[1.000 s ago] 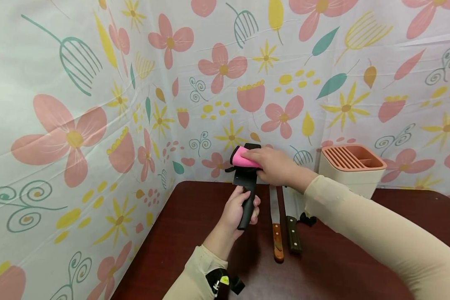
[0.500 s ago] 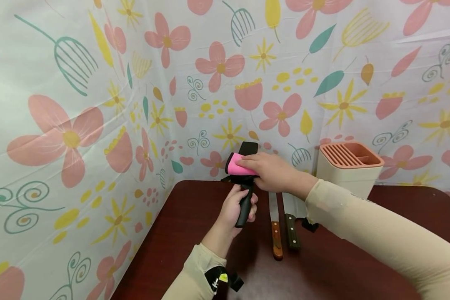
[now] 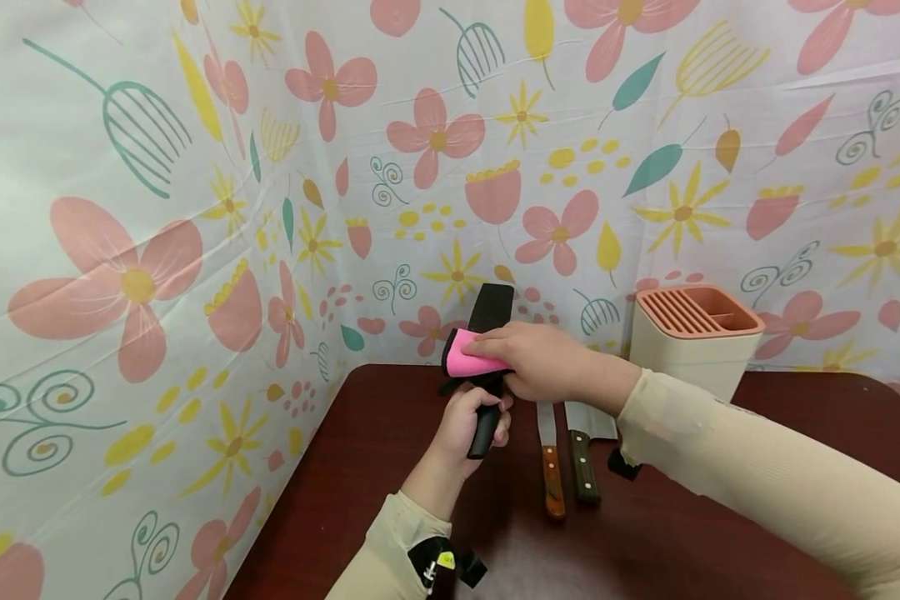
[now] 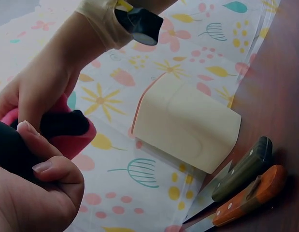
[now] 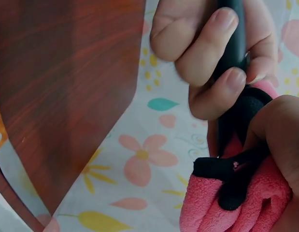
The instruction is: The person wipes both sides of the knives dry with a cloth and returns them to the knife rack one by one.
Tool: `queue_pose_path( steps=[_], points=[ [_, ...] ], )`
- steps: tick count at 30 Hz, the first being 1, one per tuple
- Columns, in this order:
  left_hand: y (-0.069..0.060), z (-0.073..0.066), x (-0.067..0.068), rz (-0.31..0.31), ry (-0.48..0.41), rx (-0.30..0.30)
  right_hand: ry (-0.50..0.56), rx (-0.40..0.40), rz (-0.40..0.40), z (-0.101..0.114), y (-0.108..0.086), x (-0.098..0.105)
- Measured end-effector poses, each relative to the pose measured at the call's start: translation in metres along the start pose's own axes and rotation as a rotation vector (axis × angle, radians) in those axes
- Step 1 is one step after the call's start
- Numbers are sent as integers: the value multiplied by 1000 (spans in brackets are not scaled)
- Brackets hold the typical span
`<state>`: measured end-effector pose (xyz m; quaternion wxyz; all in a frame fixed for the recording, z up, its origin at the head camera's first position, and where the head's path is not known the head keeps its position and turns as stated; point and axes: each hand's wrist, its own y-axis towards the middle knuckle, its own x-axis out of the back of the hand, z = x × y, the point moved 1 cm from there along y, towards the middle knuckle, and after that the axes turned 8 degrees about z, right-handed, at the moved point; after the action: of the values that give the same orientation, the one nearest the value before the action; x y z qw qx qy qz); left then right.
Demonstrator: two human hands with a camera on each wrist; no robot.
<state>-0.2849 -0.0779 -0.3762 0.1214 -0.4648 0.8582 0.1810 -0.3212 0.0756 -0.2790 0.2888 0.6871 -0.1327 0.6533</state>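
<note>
My left hand [image 3: 457, 429] grips the dark handle [image 3: 484, 433] of a black knife with a broad, square-ended blade [image 3: 492, 307], held up over the table's back edge. In my right hand [image 3: 543, 360] is a folded pink cloth [image 3: 471, 354] with black trim, wrapped over the blade close to the handle. The cloth hides the lower blade; only its far end shows above. The right wrist view shows the cloth's fluffy pink folds [image 5: 207, 203] bunched under my right hand, just beside the left fingers [image 5: 212, 53].
On the dark red table [image 3: 390, 483] lie a long knife with an orange-brown wooden handle [image 3: 553, 483] and a cleaver with a dark green handle [image 3: 585, 471]. A cream knife block with an orange slotted top [image 3: 693, 358] stands at the back right. Flowered cloth [image 3: 435, 208] covers the walls.
My right hand has slid the pink cloth down along the black blade, from near its far end to beside the handle. The left hand keeps its grip, and more blade end shows.
</note>
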Motion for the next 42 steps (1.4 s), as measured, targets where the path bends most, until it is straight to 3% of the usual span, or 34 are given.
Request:
queue_pose_path(
  steps=[6, 13, 19, 26, 30, 35, 38, 42],
  points=[
    [-2, -1, 0, 4, 24, 19, 52, 17, 37, 8, -3, 7],
    [-2, -1, -1, 17, 52, -18, 146, 42, 70, 5, -6, 15],
    [-3, -2, -2, 30, 65, -65, 285, 3, 131, 1, -10, 24],
    [-2, 1, -4, 29, 73, -61, 328, 18, 157, -2, -14, 29],
    [-3, 1, -3, 39, 76, -89, 371, 30, 182, -5, -16, 36],
    [-2, -1, -4, 54, 50, -116, 423, -52, 202, -14, -16, 56],
    [-1, -1, -4, 46, 39, -104, 412, -95, 130, -23, -12, 73],
    [0, 0, -3, 43, 57, -88, 344, -117, -34, -40, -3, 92]
  ],
)
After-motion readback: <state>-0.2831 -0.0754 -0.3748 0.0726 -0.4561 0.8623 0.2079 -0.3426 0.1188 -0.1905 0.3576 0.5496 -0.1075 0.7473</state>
